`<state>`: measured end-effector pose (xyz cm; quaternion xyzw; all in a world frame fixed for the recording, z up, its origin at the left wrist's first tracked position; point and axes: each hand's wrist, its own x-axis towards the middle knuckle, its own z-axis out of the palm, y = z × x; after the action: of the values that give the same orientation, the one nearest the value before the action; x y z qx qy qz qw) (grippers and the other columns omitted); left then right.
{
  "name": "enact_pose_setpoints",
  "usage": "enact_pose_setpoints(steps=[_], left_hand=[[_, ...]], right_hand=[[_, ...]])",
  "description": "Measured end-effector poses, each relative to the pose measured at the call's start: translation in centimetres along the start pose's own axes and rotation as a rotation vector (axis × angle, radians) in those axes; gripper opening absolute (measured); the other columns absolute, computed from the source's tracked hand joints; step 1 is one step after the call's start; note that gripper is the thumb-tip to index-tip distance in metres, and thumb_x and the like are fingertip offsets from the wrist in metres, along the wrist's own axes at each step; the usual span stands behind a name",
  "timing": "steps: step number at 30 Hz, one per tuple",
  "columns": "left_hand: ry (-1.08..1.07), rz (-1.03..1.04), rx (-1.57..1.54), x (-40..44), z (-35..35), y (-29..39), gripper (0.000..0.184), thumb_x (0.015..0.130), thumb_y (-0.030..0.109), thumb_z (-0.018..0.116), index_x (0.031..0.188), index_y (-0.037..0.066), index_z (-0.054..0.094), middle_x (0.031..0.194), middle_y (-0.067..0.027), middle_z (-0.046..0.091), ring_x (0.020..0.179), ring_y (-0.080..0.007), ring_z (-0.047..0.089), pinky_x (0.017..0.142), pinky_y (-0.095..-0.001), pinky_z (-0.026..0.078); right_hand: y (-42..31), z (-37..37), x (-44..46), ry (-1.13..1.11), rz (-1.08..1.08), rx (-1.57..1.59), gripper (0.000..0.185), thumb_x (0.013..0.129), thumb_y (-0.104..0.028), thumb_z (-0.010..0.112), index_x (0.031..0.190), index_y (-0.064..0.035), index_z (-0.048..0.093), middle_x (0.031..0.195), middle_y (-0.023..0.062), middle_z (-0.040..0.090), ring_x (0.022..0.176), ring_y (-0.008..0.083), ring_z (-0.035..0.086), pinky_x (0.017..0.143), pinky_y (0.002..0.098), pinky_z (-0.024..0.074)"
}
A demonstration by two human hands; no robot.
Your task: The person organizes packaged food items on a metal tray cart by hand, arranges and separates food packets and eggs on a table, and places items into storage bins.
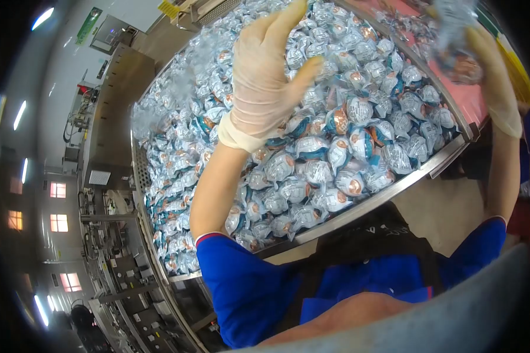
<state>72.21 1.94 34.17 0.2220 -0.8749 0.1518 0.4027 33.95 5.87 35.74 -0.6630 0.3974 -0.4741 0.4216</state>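
Observation:
My left hand (265, 82), in a thin pale glove, is raised over a heap of small plastic-wrapped packs (318, 147). Its fingers are stretched out and the thumb stands apart, with nothing held. The packs have clear film with white, teal and orange-brown print; what is inside I cannot make out. My right hand (492, 76), also gloved, is out beyond the tray's right rim. Its fingers close on one or more wrapped packs (462, 67), blurred by motion, above a pink sheet or liner (468, 100).
A metal rim (383, 203) borders the large tray of packs in front of my body. More packs (409, 32) lie on the pink surface at upper right. Something yellow (518, 73) stands beside my right hand. Steel machinery (115, 112) lines the left.

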Motion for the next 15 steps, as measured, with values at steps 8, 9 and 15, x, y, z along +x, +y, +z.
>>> enact_pose_setpoints(steps=[8, 9, 15], left_hand=[[-0.624, -0.311, 0.064, -7.1, 4.5, -0.4, 0.052, 0.082, 0.032, 0.075, 0.127, 0.008, 0.065, 0.110, -0.0203, 0.065, 0.098, -0.0363, 0.064, 0.085, -0.0433, 0.052], [-0.637, -0.269, 0.097, -7.0, 4.7, -0.2, 0.052, 0.079, 0.030, 0.077, 0.125, 0.009, 0.067, 0.106, -0.0192, 0.065, 0.095, -0.0362, 0.064, 0.082, -0.0445, 0.052], [-0.717, -0.285, 0.153, -6.5, 4.7, 0.0, 0.047, 0.074, 0.031, 0.080, 0.116, 0.009, 0.071, 0.093, -0.0152, 0.066, 0.091, -0.0330, 0.065, 0.078, -0.0447, 0.052]], right_hand=[[10.6, -12.7, -13.8, 0.726, -0.071, 0.033, 0.051, 0.104, -0.005, 0.048, 0.154, -0.0093, 0.039, 0.148, 0.0111, 0.049, 0.121, 0.0214, 0.061, 0.102, 0.0383, 0.0532], [12.5, -14.4, -16.0, 0.702, -0.079, 0.020, 0.050, 0.104, -0.007, 0.049, 0.154, -0.0089, 0.040, 0.147, 0.0106, 0.049, 0.121, 0.0212, 0.062, 0.101, 0.0377, 0.0533], [16.8, -15.8, -21.0, 0.844, 0.187, 0.400, 0.048, 0.103, -0.033, 0.057, 0.142, -0.0055, 0.053, 0.131, 0.0075, 0.063, 0.108, 0.0188, 0.067, 0.088, 0.0355, 0.0566]])
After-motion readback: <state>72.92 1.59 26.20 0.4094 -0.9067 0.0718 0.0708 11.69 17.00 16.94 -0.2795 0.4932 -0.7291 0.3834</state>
